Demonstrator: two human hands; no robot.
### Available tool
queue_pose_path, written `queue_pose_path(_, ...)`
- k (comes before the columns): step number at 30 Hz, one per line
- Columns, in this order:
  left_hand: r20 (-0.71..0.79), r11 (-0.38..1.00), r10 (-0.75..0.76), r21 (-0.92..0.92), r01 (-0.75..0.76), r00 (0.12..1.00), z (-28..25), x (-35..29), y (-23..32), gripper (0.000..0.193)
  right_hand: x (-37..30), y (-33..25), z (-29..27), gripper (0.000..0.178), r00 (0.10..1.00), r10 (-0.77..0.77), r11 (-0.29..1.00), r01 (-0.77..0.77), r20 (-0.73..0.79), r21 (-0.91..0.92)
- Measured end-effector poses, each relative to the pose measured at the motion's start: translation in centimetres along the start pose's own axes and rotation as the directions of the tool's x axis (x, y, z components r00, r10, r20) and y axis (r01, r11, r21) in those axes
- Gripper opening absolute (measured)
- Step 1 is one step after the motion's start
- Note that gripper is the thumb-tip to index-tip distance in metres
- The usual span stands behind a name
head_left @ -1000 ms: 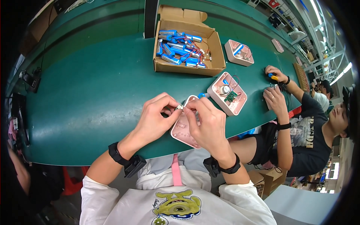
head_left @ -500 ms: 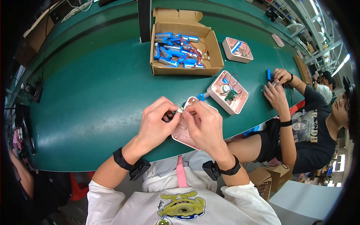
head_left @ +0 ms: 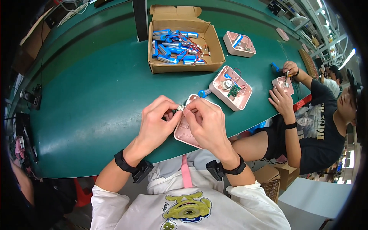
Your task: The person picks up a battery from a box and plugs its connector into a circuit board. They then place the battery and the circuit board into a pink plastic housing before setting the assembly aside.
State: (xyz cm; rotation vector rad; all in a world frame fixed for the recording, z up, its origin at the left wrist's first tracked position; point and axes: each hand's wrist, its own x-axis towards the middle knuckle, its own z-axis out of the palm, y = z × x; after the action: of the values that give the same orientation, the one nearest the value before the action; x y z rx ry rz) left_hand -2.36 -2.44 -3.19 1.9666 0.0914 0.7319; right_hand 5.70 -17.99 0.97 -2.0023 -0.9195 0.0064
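1. At frame centre, the left hand (head_left: 159,122) and right hand (head_left: 205,122) pinch a small metal part (head_left: 179,109), fingers closed on it.
2. It sits over the pink casing (head_left: 188,132) on the green worktop (head_left: 96,99).
3. This looks like a fitting step; seating the part calls for fine alignment.

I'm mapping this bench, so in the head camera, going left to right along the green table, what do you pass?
Left hand → small part pinched between both hands → right hand → open pink case with green board → co-worker's hand flat on the table.
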Motion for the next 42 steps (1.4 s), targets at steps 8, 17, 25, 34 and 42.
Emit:
queue_pose_path(8, 0.009, 0.998, 0.043, 0.045, -0.043, 0.999, -0.2, 0.2, 0.6, 0.013, 0.3, -0.5, -0.8, 0.008, 0.999, -0.001, 1.000, 0.000, 0.043, 0.015)
queue_pose_path(17, 0.013, 0.998, 0.026, 0.052, -0.027, 1.000, -0.3, 0.3, 0.9, 0.013, -0.1, -0.2, -0.9, 0.010, 1.000, -0.013, 1.000, 0.012, 0.025, 0.024)
queue_pose_path(25, 0.020, 0.998, 0.026, 0.060, -0.027, 0.999, -0.1, 0.0, 1.1, 0.014, -0.2, -0.3, -1.1, 0.012, 0.995, 0.065, 0.996, -0.070, 0.069, 0.063)
queue_pose_path(34, 0.024, 0.984, 0.126, 0.124, -0.128, 0.992, -0.2, -0.1, 1.5, 0.016, 0.2, -1.1, -1.7, 0.012, 0.974, 0.154, 0.984, -0.167, 0.165, 0.067)
queue_pose_path(42, 0.058, 0.983, 0.157, 0.084, -0.161, 0.986, -0.4, 0.3, 1.7, 0.021, 0.2, -1.1, -1.5, 0.009, 0.987, 0.099, 0.995, -0.101, 0.124, 0.011)
